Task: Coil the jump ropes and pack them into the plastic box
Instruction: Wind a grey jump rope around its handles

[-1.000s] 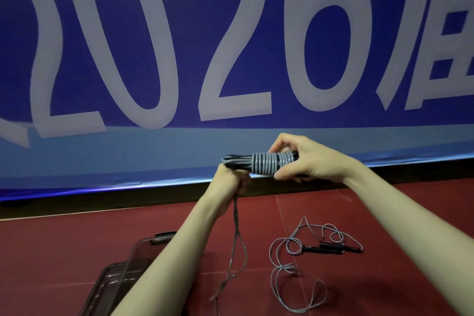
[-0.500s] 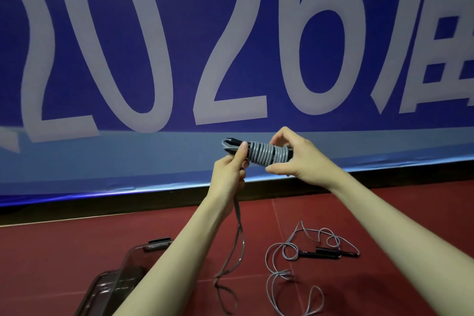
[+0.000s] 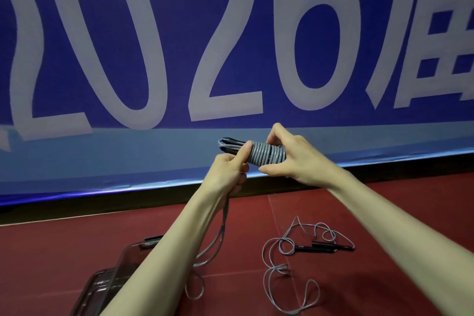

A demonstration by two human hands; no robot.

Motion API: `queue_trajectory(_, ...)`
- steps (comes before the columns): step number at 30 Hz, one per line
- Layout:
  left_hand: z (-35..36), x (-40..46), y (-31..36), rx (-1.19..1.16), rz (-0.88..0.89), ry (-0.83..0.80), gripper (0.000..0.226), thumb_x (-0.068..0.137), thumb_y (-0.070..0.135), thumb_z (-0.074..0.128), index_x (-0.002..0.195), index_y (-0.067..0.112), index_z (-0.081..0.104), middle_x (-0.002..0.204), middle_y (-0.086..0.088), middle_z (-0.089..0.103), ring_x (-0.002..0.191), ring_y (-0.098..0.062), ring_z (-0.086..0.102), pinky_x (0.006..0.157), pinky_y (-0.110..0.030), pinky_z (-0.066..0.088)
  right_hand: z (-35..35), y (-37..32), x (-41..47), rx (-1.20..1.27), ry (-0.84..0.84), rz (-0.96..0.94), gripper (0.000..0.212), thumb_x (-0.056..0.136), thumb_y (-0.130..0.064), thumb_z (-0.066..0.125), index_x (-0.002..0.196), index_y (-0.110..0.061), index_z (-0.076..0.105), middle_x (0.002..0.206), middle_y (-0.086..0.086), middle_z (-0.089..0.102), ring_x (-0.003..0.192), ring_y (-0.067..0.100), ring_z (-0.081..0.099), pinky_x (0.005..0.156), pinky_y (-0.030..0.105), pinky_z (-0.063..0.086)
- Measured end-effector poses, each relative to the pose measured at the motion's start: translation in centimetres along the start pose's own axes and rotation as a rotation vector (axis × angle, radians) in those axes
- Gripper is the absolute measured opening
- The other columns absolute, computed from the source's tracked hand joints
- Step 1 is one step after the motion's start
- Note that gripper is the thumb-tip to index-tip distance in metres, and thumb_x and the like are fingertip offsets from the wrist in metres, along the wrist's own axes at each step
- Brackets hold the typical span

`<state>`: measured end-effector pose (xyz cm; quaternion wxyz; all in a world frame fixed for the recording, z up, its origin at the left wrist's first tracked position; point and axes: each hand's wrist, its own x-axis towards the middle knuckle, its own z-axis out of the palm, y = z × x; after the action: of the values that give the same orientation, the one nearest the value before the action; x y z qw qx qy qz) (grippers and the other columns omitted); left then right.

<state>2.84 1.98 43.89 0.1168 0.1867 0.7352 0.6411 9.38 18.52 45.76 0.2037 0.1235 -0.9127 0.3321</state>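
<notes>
A grey jump rope [image 3: 266,153] is wound in tight turns around its black handles, held up in front of me. My right hand [image 3: 295,159] pinches the wound bundle between thumb and fingers. My left hand [image 3: 228,169] grips the loose grey cord at the bundle's left end, thumb against the coils; the rest of that cord hangs down to the floor. A second grey jump rope [image 3: 287,261] with black handles lies loose and tangled on the red floor at the right. The clear plastic box [image 3: 107,285] sits at the lower left, partly hidden by my left forearm.
A large blue banner [image 3: 230,46] with white figures stands upright just behind the floor's edge. The red floor [image 3: 64,246] stretches left and right of the box and the loose rope.
The bundle and both hands have risen slightly. My left hand has brought the cord up to the bundle's left end, and the hanging tail has shortened.
</notes>
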Motion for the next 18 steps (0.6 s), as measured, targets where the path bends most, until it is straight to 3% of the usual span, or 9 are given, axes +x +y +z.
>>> queue_trajectory(5, -0.6, 0.2, 0.8, 0.102, 0.121, 0.137, 0.047, 0.091, 0.053, 0.053, 0.072, 0.011, 0.045, 0.054, 0.004, 0.034, 0.044, -0.009, 0.026, 0.046, -0.025, 0.023, 1.4, -0.1, 0.5, 0.145, 0.116, -0.004, 0.043, 0.075, -0.025, 0.082, 0.098, -0.016, 0.046, 0.087, 0.002, 0.061, 0.058, 0.001, 0.05, 0.05, 0.018, 0.042)
queue_trajectory(7, -1.1, 0.2, 1.1, 0.037, 0.163, 0.216, 0.045, 0.092, 0.051, 0.053, 0.07, 0.013, 0.045, 0.054, 0.005, 0.033, 0.045, -0.009, 0.025, 0.045, -0.025, 0.022, 1.4, -0.3, 1.0, 0.377, 0.105, 0.004, 0.042, 0.074, -0.021, 0.083, 0.106, -0.019, 0.056, 0.094, 0.0, 0.062, 0.062, 0.001, 0.052, 0.052, 0.019, 0.043)
queue_trajectory(10, -1.3, 0.1, 1.7, -0.113, 0.195, 0.246, 0.044, 0.093, 0.049, 0.054, 0.064, 0.018, 0.041, 0.054, 0.005, 0.03, 0.047, -0.01, 0.021, 0.045, -0.025, 0.017, 1.0, -0.6, 1.6, 0.745, 0.078, 0.013, 0.028, 0.086, -0.021, 0.07, 0.112, -0.014, 0.062, 0.085, 0.001, 0.061, 0.061, 0.013, 0.054, 0.049, 0.026, 0.041)
queue_trajectory(12, -0.9, -0.2, 1.8, -0.092, 0.222, 0.221, 0.043, 0.093, 0.047, 0.055, 0.063, 0.017, 0.045, 0.054, 0.005, 0.034, 0.046, -0.008, 0.025, 0.046, -0.024, 0.02, 1.4, -0.9, 1.8, 0.822, 0.157, 0.058, 0.019, 0.096, -0.028, 0.055, 0.101, -0.012, 0.064, 0.08, 0.002, 0.06, 0.061, 0.014, 0.054, 0.046, 0.025, 0.037)
queue_trajectory(15, -0.4, -0.5, 1.9, 0.045, 0.268, 0.182, 0.041, 0.093, 0.046, 0.055, 0.065, 0.016, 0.054, 0.048, 0.013, 0.045, 0.041, -0.002, 0.037, 0.046, -0.017, 0.031, 2.3, -0.7, 2.1, 1.012, 0.289, 0.192, 0.033, 0.098, -0.035, 0.046, 0.082, -0.013, 0.064, 0.078, 0.002, 0.063, 0.068, 0.013, 0.058, 0.054, 0.026, 0.042)
queue_trajectory(18, -0.5, -0.5, 1.8, 0.195, 0.296, 0.108, 0.048, 0.091, 0.053, 0.055, 0.067, 0.011, 0.056, 0.06, -0.004, 0.046, 0.048, -0.012, 0.035, 0.052, -0.026, 0.03, 2.3, -0.1, 1.9, 1.234, 0.287, 0.322, 0.03, 0.094, -0.035, 0.052, 0.076, -0.014, 0.064, 0.075, 0.001, 0.063, 0.071, 0.015, 0.059, 0.055, 0.025, 0.045)
